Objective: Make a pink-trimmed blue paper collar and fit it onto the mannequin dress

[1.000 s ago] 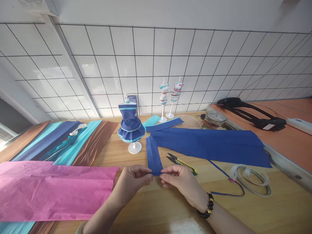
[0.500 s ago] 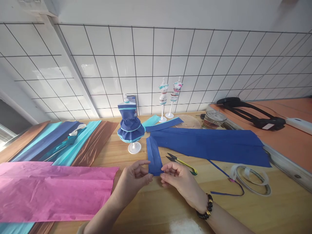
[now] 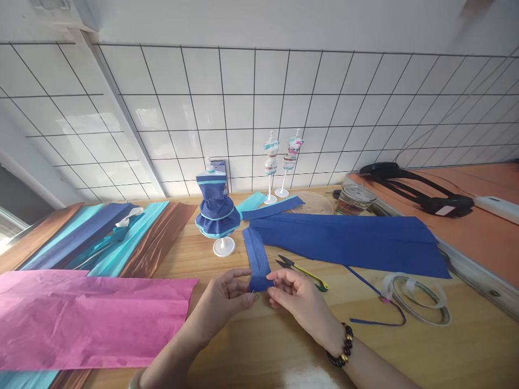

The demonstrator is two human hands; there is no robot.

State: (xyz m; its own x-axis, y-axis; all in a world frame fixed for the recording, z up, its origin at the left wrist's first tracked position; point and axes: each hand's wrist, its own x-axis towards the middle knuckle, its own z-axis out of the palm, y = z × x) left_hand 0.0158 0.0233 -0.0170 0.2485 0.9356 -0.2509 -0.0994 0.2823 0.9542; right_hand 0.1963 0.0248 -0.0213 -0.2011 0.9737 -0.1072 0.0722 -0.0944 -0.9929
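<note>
A short dark-blue crepe paper strip (image 3: 257,256) lies lengthwise on the wooden table, its near end raised slightly between my hands. My right hand (image 3: 298,297) pinches the strip's near right corner between thumb and fingers. My left hand (image 3: 225,300) is closed at the near left corner; a thin, small thing shows at its fingertips, too fine to make out. Just right of the strip are yellow-handled thread snips (image 3: 302,272) with dark blades. Behind the strip spreads a large blue crepe paper sheet (image 3: 357,243). A small mannequin (image 3: 219,208) in a tiered blue dress stands beyond my left hand.
Pink paper (image 3: 97,319) and several coloured paper strips (image 3: 158,237) cover the left side. On the right lie a tape roll (image 3: 444,313) and a thin blue ribbon (image 3: 379,324). Two mannequins (image 3: 271,156) and a glass jar (image 3: 354,200) stand near the tiled wall.
The strip's near end has shifted a little to the right, its left corner coming away from my left fingertips. A thin thing now shows there. My right hand keeps its pinch.
</note>
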